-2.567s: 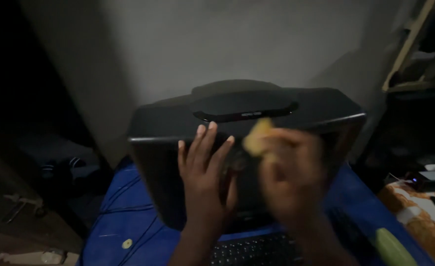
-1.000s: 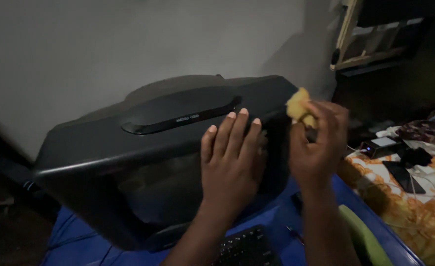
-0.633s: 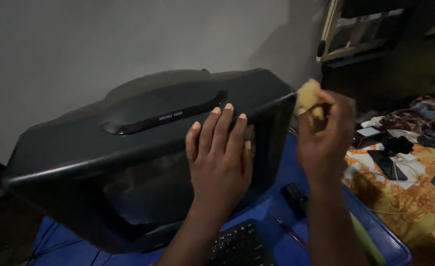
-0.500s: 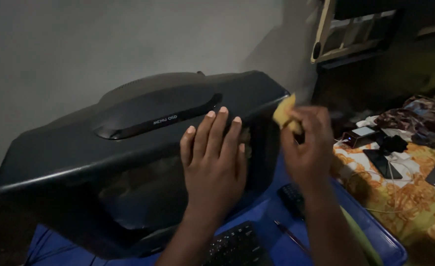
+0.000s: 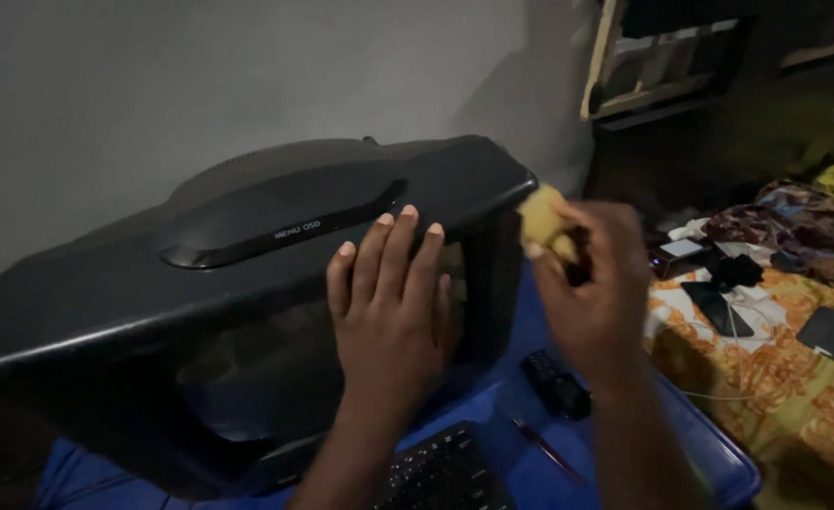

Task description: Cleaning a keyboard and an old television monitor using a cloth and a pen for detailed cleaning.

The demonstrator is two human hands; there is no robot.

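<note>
While the room lay dim, the bulky black tube monitor (image 5: pixel 247 283) sat on the blue-covered surface (image 5: pixel 530 453), tipped so that its top panel leaned toward the grey wall (image 5: pixel 200 85) and its dark glass front faced the person. The left hand (image 5: pixel 388 312) lay spread flat against the upper right part of the screen, fingers (image 5: pixel 384 246) reaching the top edge of the casing, holding nothing. The right hand (image 5: pixel 591 293) was closed on a small crumpled yellow cloth (image 5: pixel 544 219), held just beside the monitor's right front corner; whether the cloth touched the casing could not be told through the blur.

The main risk appeared to be the monitor itself. It looked heavy and leaned at an angle, with only one flat palm steadying it, so a hard push with the cloth at the corner could probably have rocked or slid it on the covering. The black keyboard (image 5: pixel 445 472) lay close under the left wrist, and a small dark remote-like object (image 5: pixel 554 382) and a thin pen (image 5: pixel 544 449) rested near the right forearm, where a shifting casing or a sweeping arm could likely have knocked them. The flat palm might also have left smears on the glass. On the yellow patterned bedding (image 5: pixel 785 387) at the right lay small devices (image 5: pixel 709 302) and a cable, well apart from the hands.
</note>
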